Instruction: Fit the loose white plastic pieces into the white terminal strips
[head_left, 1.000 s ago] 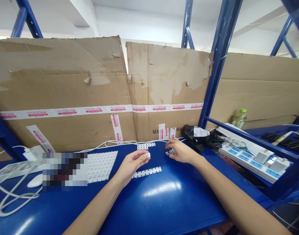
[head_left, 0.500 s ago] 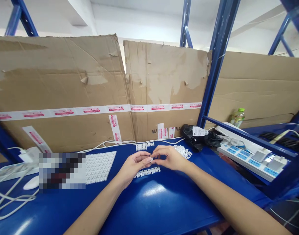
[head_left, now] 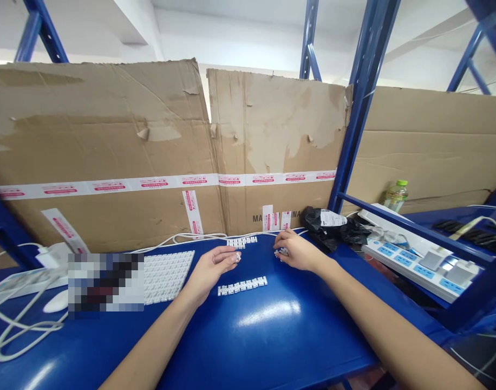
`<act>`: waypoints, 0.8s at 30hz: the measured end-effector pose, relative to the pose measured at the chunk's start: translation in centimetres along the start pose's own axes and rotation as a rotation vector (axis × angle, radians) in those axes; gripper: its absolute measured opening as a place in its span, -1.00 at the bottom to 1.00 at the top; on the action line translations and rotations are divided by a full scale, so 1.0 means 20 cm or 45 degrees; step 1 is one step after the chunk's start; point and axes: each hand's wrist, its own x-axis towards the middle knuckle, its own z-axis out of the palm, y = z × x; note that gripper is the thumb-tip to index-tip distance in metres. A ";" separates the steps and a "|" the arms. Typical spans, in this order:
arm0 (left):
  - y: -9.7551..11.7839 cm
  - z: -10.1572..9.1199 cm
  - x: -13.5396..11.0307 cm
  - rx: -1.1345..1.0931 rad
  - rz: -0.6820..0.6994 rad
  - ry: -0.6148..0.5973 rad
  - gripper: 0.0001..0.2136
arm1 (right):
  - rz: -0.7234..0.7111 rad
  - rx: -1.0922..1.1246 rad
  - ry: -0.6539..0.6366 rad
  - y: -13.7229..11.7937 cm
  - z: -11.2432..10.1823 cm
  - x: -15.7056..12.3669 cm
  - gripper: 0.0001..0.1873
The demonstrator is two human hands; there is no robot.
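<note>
My left hand [head_left: 209, 271] is closed, pinching a small white plastic piece [head_left: 237, 257] between thumb and fingertips above the blue table. My right hand [head_left: 300, 252] is at the pile of small white plastic pieces [head_left: 281, 252], its fingers curled down around some of them; the hand hides most of the pile. In front of the hands lies a row of white plastic pieces [head_left: 242, 285], set side by side. A second, shorter group of white pieces [head_left: 242, 241] is behind my left fingertips. To the left, many more white pieces form a slanted block [head_left: 169, 276].
A black plastic bag [head_left: 333, 230] sits behind my right hand. Power strips [head_left: 410, 265] and a bottle [head_left: 396, 196] are at the right. White cables [head_left: 24, 327] and a mouse [head_left: 56, 301] lie at the left. Cardboard sheets [head_left: 110, 141] stand along the back.
My hands were together over the row; now they are apart. My right hand has moved right to the pile, while my left has shifted slightly left, keeping a white piece. The front row is now fully visible.
</note>
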 end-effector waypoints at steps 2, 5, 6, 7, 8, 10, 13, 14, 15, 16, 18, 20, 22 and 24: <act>0.00 0.02 -0.01 0.063 0.015 -0.026 -0.52 | -0.022 0.086 0.031 -0.04 0.01 0.00 -0.80; -0.01 0.06 -0.02 0.093 0.038 -0.070 -0.50 | -0.139 0.411 0.120 -0.17 0.03 0.03 -0.68; -0.01 0.07 -0.03 0.084 0.039 -0.088 -0.49 | -0.194 0.512 0.111 -0.22 0.04 0.04 -0.66; -0.01 0.08 -0.03 0.071 0.035 -0.106 -0.48 | -0.233 0.586 0.106 -0.26 0.05 0.05 -0.70; -0.01 0.09 -0.04 0.056 0.026 -0.121 -0.47 | -0.245 0.628 0.116 -0.29 0.06 0.05 -0.77; -0.01 0.10 -0.04 0.031 -0.002 -0.154 -0.45 | -0.233 0.663 0.122 -0.33 0.07 0.06 -0.85; -0.01 0.11 -0.04 0.029 -0.011 -0.183 -0.46 | -0.143 0.655 0.085 -0.31 0.03 0.05 -0.82; -0.01 0.10 -0.04 0.062 0.009 -0.188 -0.47 | -0.099 0.640 0.058 -0.29 0.02 0.04 -0.76; 0.00 0.09 -0.03 0.127 0.041 -0.185 -0.49 | -0.051 0.616 0.020 -0.26 0.00 0.03 -0.71; 0.00 0.07 -0.02 0.226 0.082 -0.177 -0.52 | -0.006 0.581 -0.028 -0.24 -0.01 0.03 -0.68; 0.03 0.02 -0.02 0.499 0.154 -0.173 -0.60 | 0.057 0.507 -0.172 -0.19 -0.03 0.01 -0.71; 0.08 -0.03 -0.03 0.786 0.177 -0.209 -0.66 | 0.097 0.487 -0.333 -0.16 -0.03 0.00 -0.82; 0.14 -0.08 -0.05 1.015 0.159 -0.246 -0.68 | 0.131 0.532 -0.443 -0.15 -0.01 0.00 -0.84; 0.18 -0.12 -0.07 1.169 0.140 -0.242 -0.66 | 0.151 0.582 -0.488 -0.14 0.01 0.00 -0.80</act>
